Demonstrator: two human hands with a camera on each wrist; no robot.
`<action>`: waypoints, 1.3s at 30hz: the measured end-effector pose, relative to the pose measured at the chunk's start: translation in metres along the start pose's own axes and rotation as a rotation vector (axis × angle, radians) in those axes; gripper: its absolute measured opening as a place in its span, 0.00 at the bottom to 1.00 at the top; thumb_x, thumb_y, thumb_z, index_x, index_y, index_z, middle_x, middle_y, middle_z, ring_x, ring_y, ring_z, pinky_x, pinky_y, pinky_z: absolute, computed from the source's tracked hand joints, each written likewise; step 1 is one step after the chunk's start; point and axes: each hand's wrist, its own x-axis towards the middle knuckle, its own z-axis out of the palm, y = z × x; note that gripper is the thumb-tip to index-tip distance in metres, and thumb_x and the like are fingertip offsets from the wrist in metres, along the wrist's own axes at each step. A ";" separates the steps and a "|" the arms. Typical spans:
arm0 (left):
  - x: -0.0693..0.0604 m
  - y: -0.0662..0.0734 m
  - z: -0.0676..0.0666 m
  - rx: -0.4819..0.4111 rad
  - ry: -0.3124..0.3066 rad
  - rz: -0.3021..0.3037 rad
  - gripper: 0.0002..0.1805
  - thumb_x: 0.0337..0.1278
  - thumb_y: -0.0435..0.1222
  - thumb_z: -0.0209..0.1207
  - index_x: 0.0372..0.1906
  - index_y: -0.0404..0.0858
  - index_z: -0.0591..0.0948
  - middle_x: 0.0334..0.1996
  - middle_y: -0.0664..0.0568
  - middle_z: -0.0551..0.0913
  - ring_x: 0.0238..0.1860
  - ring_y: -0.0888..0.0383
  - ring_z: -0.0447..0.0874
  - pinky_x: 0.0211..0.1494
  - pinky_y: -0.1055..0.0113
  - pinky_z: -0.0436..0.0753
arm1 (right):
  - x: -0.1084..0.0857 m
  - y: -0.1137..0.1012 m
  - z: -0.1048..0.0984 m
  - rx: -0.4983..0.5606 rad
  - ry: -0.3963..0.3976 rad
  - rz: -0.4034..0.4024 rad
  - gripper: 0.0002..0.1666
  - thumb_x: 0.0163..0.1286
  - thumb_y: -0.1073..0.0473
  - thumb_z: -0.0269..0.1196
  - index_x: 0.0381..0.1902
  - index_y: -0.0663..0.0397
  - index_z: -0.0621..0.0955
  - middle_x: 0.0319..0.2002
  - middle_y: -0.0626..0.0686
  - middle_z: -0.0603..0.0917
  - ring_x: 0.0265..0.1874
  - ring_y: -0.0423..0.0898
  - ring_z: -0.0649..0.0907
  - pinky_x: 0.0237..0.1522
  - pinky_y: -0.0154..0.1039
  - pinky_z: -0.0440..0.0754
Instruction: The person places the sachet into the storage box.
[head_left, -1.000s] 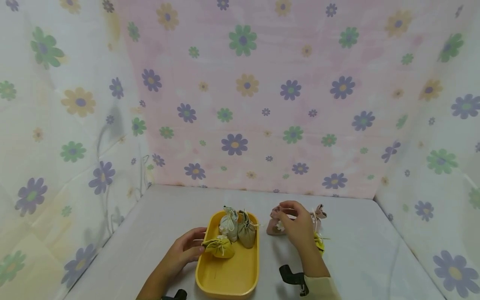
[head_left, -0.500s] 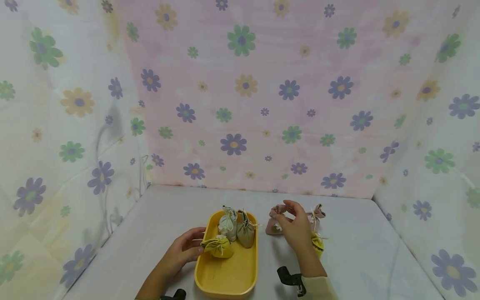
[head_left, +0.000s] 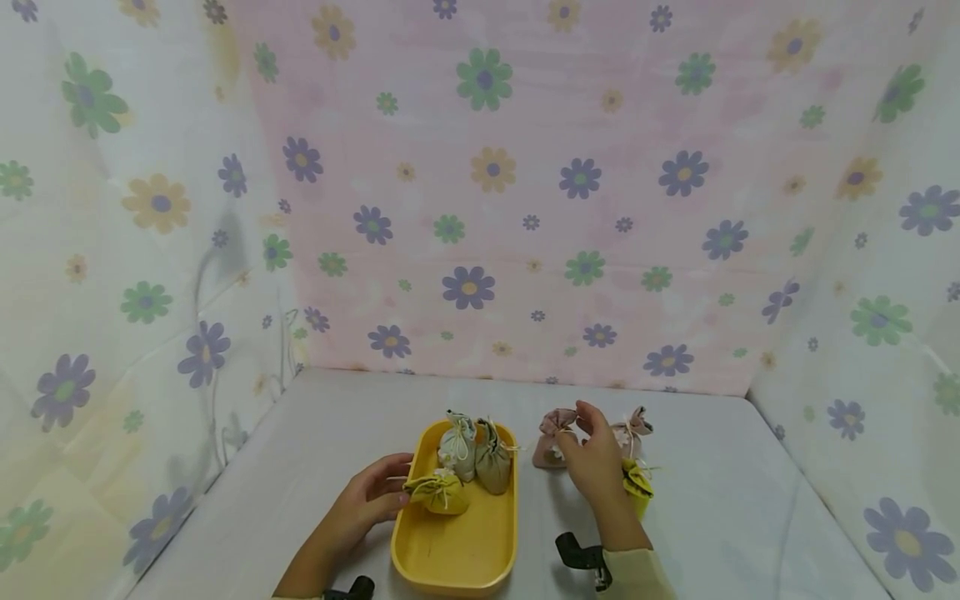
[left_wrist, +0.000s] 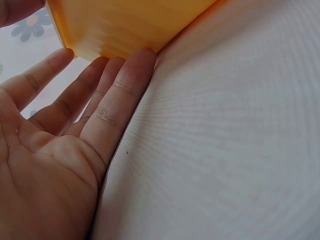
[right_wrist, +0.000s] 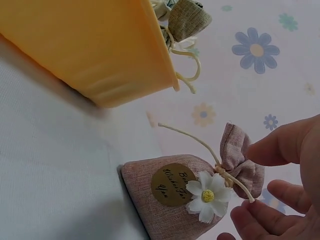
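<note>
A yellow tray (head_left: 456, 558) stands on the table, holding a pale grey-green drawstring pouch (head_left: 457, 450), an olive pouch (head_left: 492, 462) and a yellow pouch (head_left: 442, 496) lying on its side. My left hand (head_left: 367, 504) is at the tray's left side, its extended fingertips (left_wrist: 142, 62) touching the outer wall. Right of the tray, a pink pouch (right_wrist: 170, 195) with a white flower and round label stands upright. My right hand (head_left: 592, 462) is beside its gathered top; the thumb (right_wrist: 280, 147) is at the fabric, while the other fingers are spread loosely and do not close round it.
Behind my right hand stand another pink pouch (head_left: 633, 433) and a yellow pouch (head_left: 637, 487), both partly hidden. A white table (head_left: 720, 500) lies beneath, with flower-printed curtains (head_left: 487, 208) at the back and both sides. Black camera mounts (head_left: 581, 554) sit at my wrists.
My right hand's index finger has moved right, away from the pink pouch's top, widening the gap to the thumb. The left hand and tray look unmoved.
</note>
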 end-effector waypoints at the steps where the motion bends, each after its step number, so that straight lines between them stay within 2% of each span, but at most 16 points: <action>1: 0.000 0.000 0.000 -0.001 0.000 0.000 0.36 0.63 0.43 0.68 0.74 0.44 0.71 0.68 0.39 0.76 0.64 0.46 0.81 0.55 0.53 0.89 | 0.000 0.000 0.000 -0.007 -0.001 0.002 0.38 0.71 0.59 0.63 0.77 0.53 0.65 0.74 0.58 0.70 0.75 0.58 0.70 0.74 0.60 0.70; 8: -0.001 0.001 -0.001 -0.007 -0.030 0.012 0.36 0.64 0.42 0.67 0.75 0.42 0.69 0.69 0.38 0.75 0.64 0.46 0.81 0.55 0.53 0.89 | 0.000 0.002 0.002 0.001 0.003 0.003 0.36 0.72 0.61 0.63 0.76 0.54 0.67 0.71 0.59 0.73 0.72 0.57 0.72 0.71 0.59 0.74; 16: -0.001 0.002 0.000 -0.004 -0.032 0.018 0.36 0.64 0.42 0.66 0.75 0.42 0.69 0.69 0.37 0.75 0.64 0.46 0.81 0.55 0.54 0.89 | 0.001 0.002 0.001 0.016 0.012 -0.001 0.30 0.72 0.62 0.64 0.71 0.56 0.73 0.65 0.59 0.78 0.67 0.56 0.78 0.67 0.55 0.79; 26: -0.004 0.006 0.002 -0.005 -0.033 0.024 0.36 0.65 0.42 0.65 0.75 0.40 0.68 0.69 0.36 0.74 0.64 0.46 0.81 0.55 0.54 0.89 | -0.002 0.002 0.004 -0.031 0.030 -0.034 0.23 0.73 0.60 0.65 0.65 0.54 0.79 0.62 0.58 0.81 0.62 0.53 0.81 0.64 0.54 0.82; 28: -0.005 0.007 0.002 -0.003 -0.038 0.027 0.36 0.65 0.42 0.65 0.75 0.40 0.68 0.69 0.36 0.74 0.64 0.46 0.81 0.55 0.54 0.89 | -0.004 0.002 0.004 -0.050 0.038 -0.055 0.21 0.73 0.61 0.65 0.62 0.54 0.81 0.60 0.57 0.82 0.59 0.53 0.82 0.61 0.53 0.83; 31: -0.006 0.008 0.003 -0.003 -0.038 0.027 0.37 0.64 0.42 0.65 0.75 0.39 0.68 0.69 0.35 0.74 0.64 0.46 0.81 0.55 0.54 0.89 | -0.005 0.002 0.004 -0.079 0.048 -0.061 0.14 0.73 0.59 0.66 0.55 0.51 0.85 0.54 0.53 0.84 0.54 0.51 0.84 0.53 0.45 0.87; 35: -0.005 0.007 0.003 -0.005 -0.029 0.019 0.36 0.64 0.42 0.66 0.75 0.40 0.69 0.69 0.36 0.74 0.64 0.46 0.81 0.55 0.54 0.89 | -0.004 0.002 0.003 -0.094 0.050 -0.067 0.08 0.72 0.58 0.67 0.47 0.48 0.87 0.49 0.51 0.86 0.49 0.48 0.84 0.42 0.36 0.85; 39: -0.002 0.004 0.001 0.000 -0.018 0.012 0.36 0.64 0.42 0.66 0.75 0.42 0.69 0.69 0.38 0.75 0.63 0.47 0.81 0.55 0.54 0.89 | -0.004 0.001 0.002 -0.089 0.038 -0.083 0.07 0.72 0.56 0.68 0.46 0.48 0.88 0.49 0.52 0.86 0.47 0.48 0.85 0.40 0.36 0.84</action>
